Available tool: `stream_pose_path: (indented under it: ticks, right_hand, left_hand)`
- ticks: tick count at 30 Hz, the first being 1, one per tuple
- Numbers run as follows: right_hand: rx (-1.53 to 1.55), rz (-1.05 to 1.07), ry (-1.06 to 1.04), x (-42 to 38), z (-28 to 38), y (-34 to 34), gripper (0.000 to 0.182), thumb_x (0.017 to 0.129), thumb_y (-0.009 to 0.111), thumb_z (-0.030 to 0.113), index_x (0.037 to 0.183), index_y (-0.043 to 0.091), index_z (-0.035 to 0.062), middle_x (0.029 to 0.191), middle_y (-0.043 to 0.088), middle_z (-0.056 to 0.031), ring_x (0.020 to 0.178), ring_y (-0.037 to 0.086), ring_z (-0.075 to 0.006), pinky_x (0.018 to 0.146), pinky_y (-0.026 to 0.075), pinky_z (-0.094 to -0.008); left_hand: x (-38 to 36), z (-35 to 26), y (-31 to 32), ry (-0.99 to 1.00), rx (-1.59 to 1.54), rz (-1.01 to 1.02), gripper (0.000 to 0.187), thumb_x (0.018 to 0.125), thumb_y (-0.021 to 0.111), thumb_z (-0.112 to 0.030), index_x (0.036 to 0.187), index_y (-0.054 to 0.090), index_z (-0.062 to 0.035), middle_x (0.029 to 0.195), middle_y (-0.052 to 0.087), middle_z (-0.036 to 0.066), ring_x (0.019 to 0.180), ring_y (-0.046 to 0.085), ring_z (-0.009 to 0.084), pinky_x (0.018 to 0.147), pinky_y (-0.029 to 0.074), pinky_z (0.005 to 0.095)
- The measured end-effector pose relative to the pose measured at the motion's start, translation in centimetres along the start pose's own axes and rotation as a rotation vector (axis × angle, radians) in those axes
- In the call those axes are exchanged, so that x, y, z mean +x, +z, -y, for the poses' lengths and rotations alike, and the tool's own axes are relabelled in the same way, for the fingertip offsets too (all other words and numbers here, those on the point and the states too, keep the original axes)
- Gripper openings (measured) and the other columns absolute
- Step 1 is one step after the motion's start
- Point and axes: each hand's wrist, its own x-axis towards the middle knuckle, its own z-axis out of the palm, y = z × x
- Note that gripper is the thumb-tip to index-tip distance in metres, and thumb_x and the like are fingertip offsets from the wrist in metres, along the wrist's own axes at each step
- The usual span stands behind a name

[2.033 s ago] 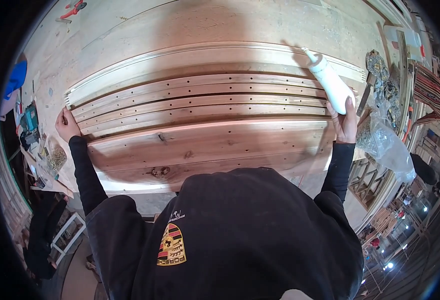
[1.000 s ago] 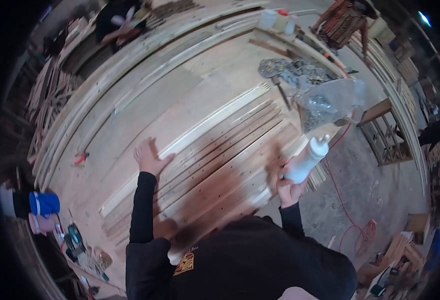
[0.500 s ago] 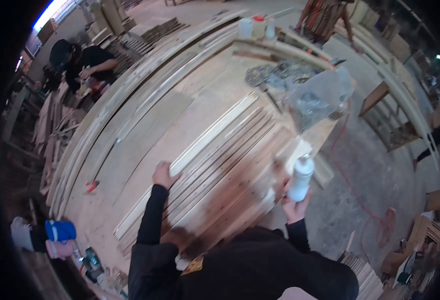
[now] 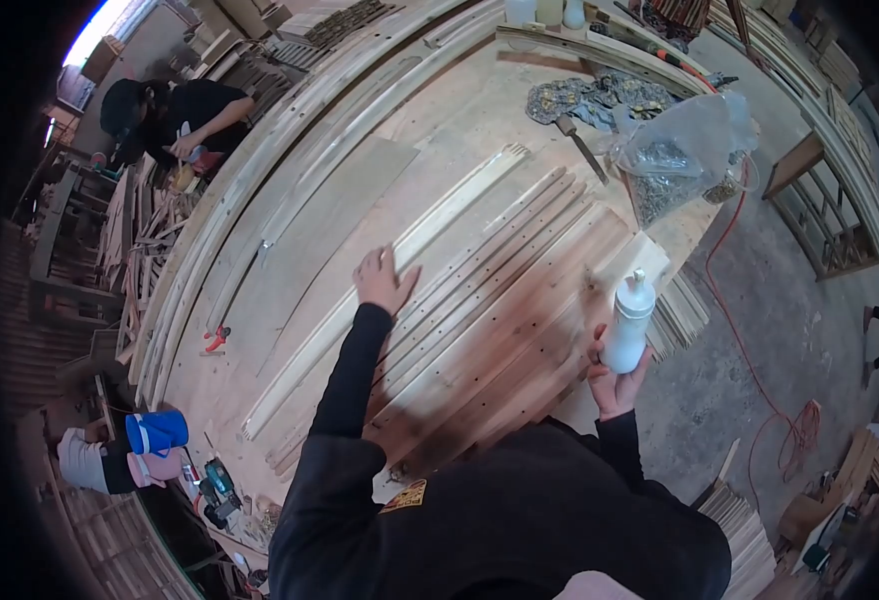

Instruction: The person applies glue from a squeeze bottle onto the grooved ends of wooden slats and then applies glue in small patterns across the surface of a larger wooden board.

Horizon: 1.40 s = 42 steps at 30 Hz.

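Observation:
My left hand (image 4: pixel 385 284) rests on a long pale wooden strip (image 4: pixel 452 215), with its fingers spread and the thumb apart. The strip lies lengthwise on the workbench, next to several darker slats (image 4: pixel 485 262) that have small holes along them. Wider reddish boards (image 4: pixel 530 345) lie nearest my body. In my right hand (image 4: pixel 618 385) is a white squeeze bottle (image 4: pixel 628 330), held upright with its nozzle up, over the right end of the boards. My fingers wrap its lower part.
A plastic bag of small hardware (image 4: pixel 665 165), a chisel-like tool (image 4: pixel 582 150) and a crumpled cloth (image 4: pixel 600 98) lie at the far right. Red pliers (image 4: pixel 218 338) and a blue container (image 4: pixel 157 432) are at left. Another person (image 4: pixel 175 120) works beyond the bench. A red hose (image 4: pixel 730 360) crosses the floor.
My left hand has moved farther along the pale strip, away from me, and its fingers have spread. My right hand still holds the bottle. The view has shifted.

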Motion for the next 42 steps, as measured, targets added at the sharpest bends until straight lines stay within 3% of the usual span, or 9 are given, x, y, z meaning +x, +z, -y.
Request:
stream_pose_path:
  ticks: [5,8,11,16,34,42]
  right_hand:
    - [-0.072,0.029,-0.061,-0.2,0.3,0.0,0.081,0.083,0.068,0.049,0.144,0.030,0.0114,0.135,0.041,-0.0144,0.106,0.054,-0.0279,0.067,0.054,-0.0298]
    - [-0.204,-0.059,-0.129,-1.0,1.3,-1.8,0.077,0.084,0.059,0.063,0.139,0.040,0.0132,0.127,0.054,-0.0124,0.104,0.059,-0.0303,0.063,0.053,-0.0295]
    - [-0.231,-0.130,-0.177,-2.0,2.0,-2.7,0.075,0.084,0.058,0.063,0.139,0.040,0.0144,0.125,0.055,-0.0127,0.104,0.060,-0.0324,0.062,0.053,-0.0302]
    - [-0.234,-0.150,-0.212,-3.0,2.9,-2.9,0.075,0.083,0.061,0.061,0.139,0.040,0.0159,0.127,0.054,-0.0125,0.105,0.059,-0.0330,0.061,0.053,-0.0303]
    - [-0.269,-0.254,-0.307,-5.3,4.0,-4.2,0.075,0.081,0.065,0.058,0.141,0.038,0.0213,0.128,0.053,-0.0105,0.101,0.060,-0.0336,0.059,0.053,-0.0302]
    - [-0.281,-0.288,-0.305,-5.7,3.6,-4.5,0.074,0.081,0.065,0.059,0.140,0.039,0.0220,0.128,0.053,-0.0103,0.099,0.060,-0.0336,0.058,0.052,-0.0307]
  left_hand:
    - [7.3,-6.4,3.1,0.100,-0.022,0.023,0.074,0.082,0.057,-0.061,0.133,0.051,-0.0072,0.130,0.050,0.020,0.126,0.040,0.0342,0.101,0.028,0.0517]
    - [11.2,-8.8,3.9,0.183,0.035,0.064,0.077,0.082,0.052,-0.067,0.134,0.052,-0.0098,0.131,0.049,0.020,0.128,0.039,0.0337,0.101,0.026,0.0529]
    - [13.6,-10.6,3.3,0.188,0.120,0.125,0.075,0.084,0.050,-0.067,0.133,0.052,-0.0114,0.132,0.048,0.020,0.130,0.037,0.0361,0.102,0.025,0.0554]
    - [15.7,-11.2,3.7,0.260,0.206,0.154,0.078,0.083,0.046,-0.071,0.135,0.052,-0.0125,0.145,0.035,0.025,0.137,0.026,0.0373,0.105,0.021,0.0579]
    - [20.4,-15.0,5.3,0.366,0.327,0.151,0.087,0.081,0.039,-0.079,0.136,0.051,-0.0126,0.150,0.030,0.023,0.138,0.025,0.0359,0.106,0.023,0.0555]
    - [21.7,-16.2,5.6,0.365,0.300,0.175,0.087,0.081,0.039,-0.079,0.138,0.050,-0.0137,0.151,0.028,0.023,0.142,0.020,0.0366,0.109,0.018,0.0575]
